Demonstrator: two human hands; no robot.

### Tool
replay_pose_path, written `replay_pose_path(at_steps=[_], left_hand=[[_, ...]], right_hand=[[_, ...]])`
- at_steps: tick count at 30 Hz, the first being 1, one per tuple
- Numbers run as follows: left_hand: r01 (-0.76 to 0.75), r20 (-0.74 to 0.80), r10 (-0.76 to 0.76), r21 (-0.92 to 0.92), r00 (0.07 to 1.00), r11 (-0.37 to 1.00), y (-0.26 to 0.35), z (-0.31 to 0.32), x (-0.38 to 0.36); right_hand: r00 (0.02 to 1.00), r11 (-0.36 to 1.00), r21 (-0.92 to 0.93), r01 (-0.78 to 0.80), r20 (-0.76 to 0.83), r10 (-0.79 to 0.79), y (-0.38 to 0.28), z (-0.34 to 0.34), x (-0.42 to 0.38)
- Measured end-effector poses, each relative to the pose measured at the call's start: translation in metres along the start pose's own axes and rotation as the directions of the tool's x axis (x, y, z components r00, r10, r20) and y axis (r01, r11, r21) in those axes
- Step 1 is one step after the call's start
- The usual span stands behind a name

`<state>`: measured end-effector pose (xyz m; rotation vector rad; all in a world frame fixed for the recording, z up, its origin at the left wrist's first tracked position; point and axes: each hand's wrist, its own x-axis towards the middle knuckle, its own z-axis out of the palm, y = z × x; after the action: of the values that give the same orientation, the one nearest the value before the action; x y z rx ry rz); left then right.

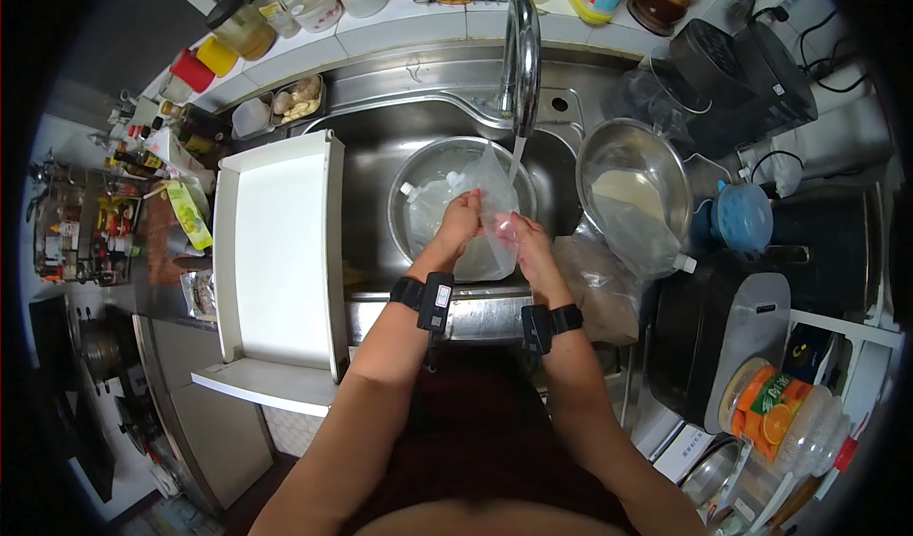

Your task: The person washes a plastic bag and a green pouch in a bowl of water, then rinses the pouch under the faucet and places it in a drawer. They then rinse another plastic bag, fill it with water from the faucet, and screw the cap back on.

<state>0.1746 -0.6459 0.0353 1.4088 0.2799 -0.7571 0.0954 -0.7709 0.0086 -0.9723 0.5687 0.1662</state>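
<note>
Over a metal basin point(396, 214) in the sink, my left hand point(460, 220) and my right hand point(531, 241) both grip a clear plastic pouch point(495, 186). My left fingers pinch its left side, while my right fingers close on its lower right. Water runs from the chrome faucet point(524, 65) right beside the pouch's upper edge. Inside the basin lie more clear pouches point(428, 203) with white spout caps, partly covered by my left hand. Another capped clear pouch point(639, 239) hangs over the rim of a second metal bowl point(666, 170) to the right.
A white drawer-like tray point(281, 251) rests across the counter and the sink's left side. Right of the sink are a crumpled plastic bag point(601, 293), a blue-lidded container point(744, 215) and a black appliance point(709, 341). Jars and bottles line the back ledge point(409, 32).
</note>
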Motion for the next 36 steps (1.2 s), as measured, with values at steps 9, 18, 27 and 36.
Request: replay_pose_path(at_steps=[9, 18, 27, 36], left_hand=[[-0.041, 0.031, 0.036, 0.196, 0.999, 0.980, -0.015, 0.003, 0.011], [-0.479, 0.016, 0.585, 0.593, 0.811, 0.648, -0.027, -0.010, 0.064], [-0.160, -0.069, 0.373, 0.821, 0.925, 0.548, 0.022, 0.007, 0.011], [-0.219, -0.035, 0.469, 0.853, 0.882, 0.474, -0.005, 0.001, 0.019]], right_hand=[[0.983, 0.999, -0.031, -0.017, -0.185, 0.011, 0.005, -0.001, -0.002], [0.986, 0.943, -0.291, 0.163, 0.032, -0.161, 0.002, -0.002, -0.005], [0.912, 0.480, -0.852, 0.208, -0.008, -0.409, 0.011, -0.006, 0.022], [0.939, 0.321, -0.944, -0.079, -0.178, -0.293, -0.024, 0.024, 0.040]])
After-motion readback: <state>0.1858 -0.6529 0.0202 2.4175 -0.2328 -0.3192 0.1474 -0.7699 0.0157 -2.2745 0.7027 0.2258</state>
